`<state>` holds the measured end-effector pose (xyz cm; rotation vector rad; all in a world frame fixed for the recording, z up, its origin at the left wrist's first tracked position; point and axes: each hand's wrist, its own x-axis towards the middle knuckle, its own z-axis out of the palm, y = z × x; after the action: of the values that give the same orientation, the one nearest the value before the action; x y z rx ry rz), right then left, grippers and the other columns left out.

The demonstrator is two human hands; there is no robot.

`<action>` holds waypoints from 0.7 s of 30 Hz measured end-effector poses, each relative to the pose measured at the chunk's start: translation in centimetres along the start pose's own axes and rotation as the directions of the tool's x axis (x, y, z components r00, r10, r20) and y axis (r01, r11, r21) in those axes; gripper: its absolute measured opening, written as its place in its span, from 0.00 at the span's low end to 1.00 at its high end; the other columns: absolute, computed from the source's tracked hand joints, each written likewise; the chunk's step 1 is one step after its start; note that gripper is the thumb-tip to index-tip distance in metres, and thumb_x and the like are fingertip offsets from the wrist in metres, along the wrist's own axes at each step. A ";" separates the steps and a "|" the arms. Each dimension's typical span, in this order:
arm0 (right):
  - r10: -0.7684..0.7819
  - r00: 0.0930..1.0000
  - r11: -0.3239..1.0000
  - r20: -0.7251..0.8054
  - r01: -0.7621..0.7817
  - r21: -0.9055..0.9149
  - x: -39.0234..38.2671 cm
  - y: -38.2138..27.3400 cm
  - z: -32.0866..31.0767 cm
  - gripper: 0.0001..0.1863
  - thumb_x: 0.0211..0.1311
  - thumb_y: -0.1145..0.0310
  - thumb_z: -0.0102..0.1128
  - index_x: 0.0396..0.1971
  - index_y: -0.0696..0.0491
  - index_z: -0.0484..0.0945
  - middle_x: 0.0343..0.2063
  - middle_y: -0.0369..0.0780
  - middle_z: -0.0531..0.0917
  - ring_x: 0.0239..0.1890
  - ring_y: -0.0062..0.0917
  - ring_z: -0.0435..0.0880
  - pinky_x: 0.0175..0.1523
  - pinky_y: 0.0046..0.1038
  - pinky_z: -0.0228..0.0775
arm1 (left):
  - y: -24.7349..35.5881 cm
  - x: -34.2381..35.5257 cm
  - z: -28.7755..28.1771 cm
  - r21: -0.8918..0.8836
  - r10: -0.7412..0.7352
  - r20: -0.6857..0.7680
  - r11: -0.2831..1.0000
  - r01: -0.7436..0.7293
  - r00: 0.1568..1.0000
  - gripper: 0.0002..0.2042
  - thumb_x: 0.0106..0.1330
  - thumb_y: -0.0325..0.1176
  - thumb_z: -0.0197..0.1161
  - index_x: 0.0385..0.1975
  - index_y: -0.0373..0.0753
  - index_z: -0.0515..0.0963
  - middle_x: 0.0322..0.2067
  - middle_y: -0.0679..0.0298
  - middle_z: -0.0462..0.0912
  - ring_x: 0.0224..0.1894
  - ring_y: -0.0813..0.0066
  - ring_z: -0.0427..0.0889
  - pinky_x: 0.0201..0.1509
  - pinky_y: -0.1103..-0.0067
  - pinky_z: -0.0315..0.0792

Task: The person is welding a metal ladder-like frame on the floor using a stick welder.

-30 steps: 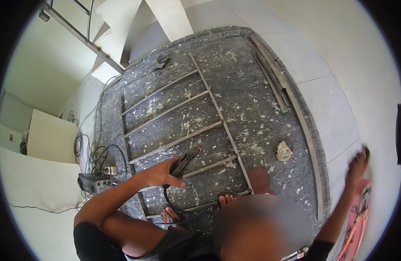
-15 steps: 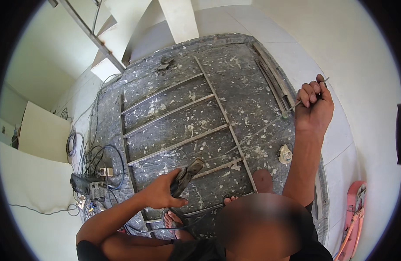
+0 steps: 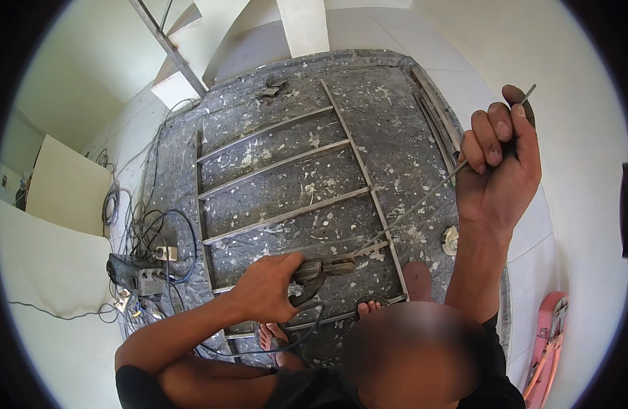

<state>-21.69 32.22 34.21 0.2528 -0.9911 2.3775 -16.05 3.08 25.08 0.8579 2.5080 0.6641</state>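
My left hand (image 3: 267,290) is wrapped round a dark welding electrode holder (image 3: 312,270), its worn jaws pointing right. A cable runs from the holder below that hand. Raised on the right, my right hand (image 3: 499,160) has its fingers curled round a thin grey welding rod (image 3: 423,204). The rod slants down to the left, its lower end at the holder's jaws. Whether the jaws grip it I cannot tell. Below lies a ladder-like metal frame (image 3: 287,218) of two long bars and several crossbars, on a dark, paint-spattered sheet (image 3: 293,123).
At the left stands a welding machine (image 3: 140,278) among tangled cables, beside a white socket block (image 3: 166,253). Metal lengths (image 3: 433,119) lie along the sheet's right edge, near a small pale round object (image 3: 450,240). A pink case-like object (image 3: 547,334) is at far right. My feet are by the frame's near end.
My left hand has turned the holder so its jaws point right, towards the rod. My right hand has come closer and slightly right with the rod, whose lower end now meets the jaws.
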 end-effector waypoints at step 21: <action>0.101 0.983 0.995 0.156 -0.100 -0.014 -2.1 2.6 2.1 0.14 0.68 0.69 0.46 0.47 0.61 0.72 0.20 0.31 0.68 0.15 0.11 0.57 0.17 0.16 0.47 | -0.7 0.0 0.8 0.178 -0.016 0.003 0.984 0.016 1.000 0.25 0.38 0.30 0.64 0.40 0.35 0.67 0.33 0.52 0.77 0.40 0.52 0.79 0.45 0.66 0.69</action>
<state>-21.43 28.40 33.35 0.4017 -1.1067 2.4757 -15.93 2.83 24.11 0.8982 2.5972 0.4368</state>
